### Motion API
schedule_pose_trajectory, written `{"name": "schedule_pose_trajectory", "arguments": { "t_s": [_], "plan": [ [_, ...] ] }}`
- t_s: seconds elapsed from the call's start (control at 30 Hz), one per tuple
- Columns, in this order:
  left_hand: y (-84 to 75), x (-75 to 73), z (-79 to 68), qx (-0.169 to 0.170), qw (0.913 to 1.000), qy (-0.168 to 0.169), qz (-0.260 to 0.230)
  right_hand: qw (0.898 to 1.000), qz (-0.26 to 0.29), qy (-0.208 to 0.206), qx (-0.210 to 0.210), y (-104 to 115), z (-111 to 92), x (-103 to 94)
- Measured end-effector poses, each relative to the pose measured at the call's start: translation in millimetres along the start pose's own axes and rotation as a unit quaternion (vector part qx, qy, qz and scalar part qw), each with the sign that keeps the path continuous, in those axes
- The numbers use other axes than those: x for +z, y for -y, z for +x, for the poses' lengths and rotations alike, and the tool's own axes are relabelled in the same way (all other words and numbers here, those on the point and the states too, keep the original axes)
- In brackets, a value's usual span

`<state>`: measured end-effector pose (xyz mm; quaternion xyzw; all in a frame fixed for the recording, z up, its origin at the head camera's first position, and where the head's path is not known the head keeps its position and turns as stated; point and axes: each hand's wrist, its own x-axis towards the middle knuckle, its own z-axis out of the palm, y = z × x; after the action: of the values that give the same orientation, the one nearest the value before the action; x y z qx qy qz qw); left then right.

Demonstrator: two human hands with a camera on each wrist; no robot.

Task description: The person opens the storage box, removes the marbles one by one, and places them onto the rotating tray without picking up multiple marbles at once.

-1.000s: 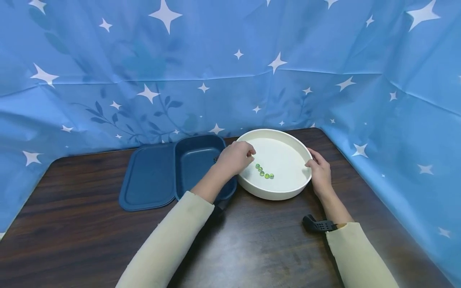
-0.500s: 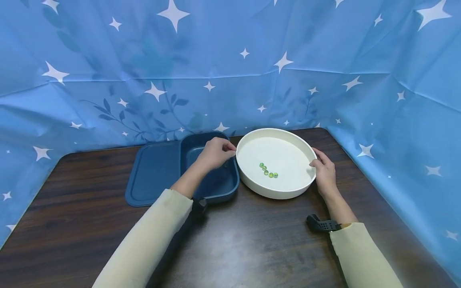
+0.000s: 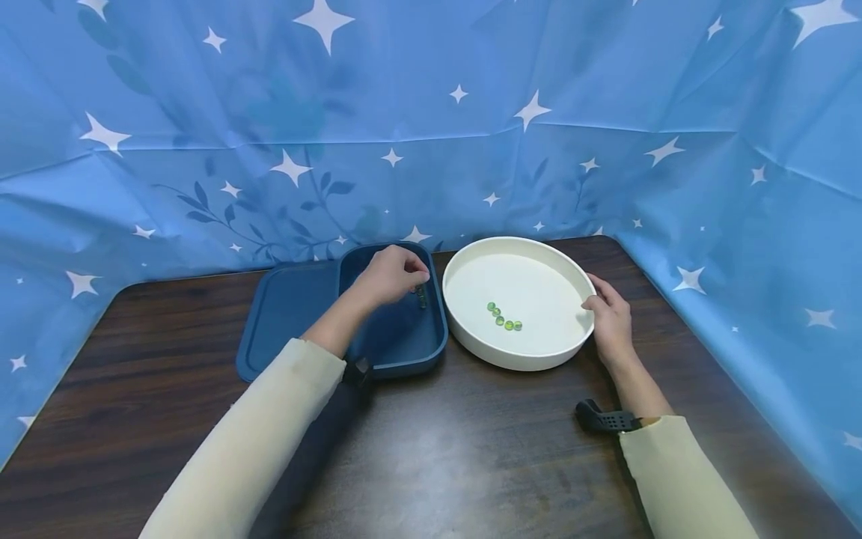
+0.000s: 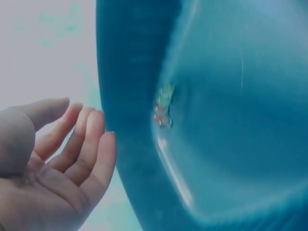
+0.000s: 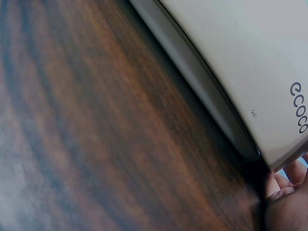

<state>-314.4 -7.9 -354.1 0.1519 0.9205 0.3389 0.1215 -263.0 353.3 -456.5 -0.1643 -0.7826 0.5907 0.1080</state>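
My left hand [image 3: 393, 275] is over a dark blue box [image 3: 404, 346], its fingers loosely bent. In the left wrist view that hand [image 4: 67, 163] shows nothing between thumb and fingers, beside the box wall. Several small glass marbles [image 3: 422, 296] lie in a row inside the box along its right side. To the right stands a round white tray [image 3: 532, 281], holding several green marbles [image 3: 509, 325] in a bent line. My right hand [image 3: 611, 322] grips the tray's right rim, thumb on the inner side; the right wrist view shows its fingers [image 5: 284, 185] at the tray's outer wall.
A flat blue lid [image 3: 286, 314] lies left of the box on the dark wooden table [image 3: 431, 457]. Box and tray stand side by side, almost touching. A blue curtain [image 3: 377, 97] with white stars hangs close behind the table and along its right side.
My left hand has moved left from over the white tray to over the blue box, uncovering the marbles in it. The right hand keeps its grip on the rim. The head view has shifted slightly.
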Motion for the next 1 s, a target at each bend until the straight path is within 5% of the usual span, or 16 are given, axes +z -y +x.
{"name": "schedule_pose_trajectory", "arguments": {
  "t_s": [0.2, 0.4, 0.63, 1.0],
  "plan": [
    [4.6, -10.4, 16.9, -0.006, 0.9986, 0.028, -0.045, 1.000, -0.005, -0.004, -0.002, 4, 0, -1.9],
    [23.2, -1.5, 33.8, -0.022, 0.9976, 0.026, -0.060, 1.000, -0.006, -0.001, 0.005, 4, -1, -2.3],
    [42.8, 8.2, 39.4, -0.067, 0.9932, 0.024, -0.092, 1.000, -0.003, 0.005, 0.007, -2, -4, 0.8],
    [54.4, 20.4, 46.4, -0.088, 0.9915, 0.018, -0.094, 1.000, 0.005, 0.005, 0.004, -1, 0, -1.3]
  ]
}}
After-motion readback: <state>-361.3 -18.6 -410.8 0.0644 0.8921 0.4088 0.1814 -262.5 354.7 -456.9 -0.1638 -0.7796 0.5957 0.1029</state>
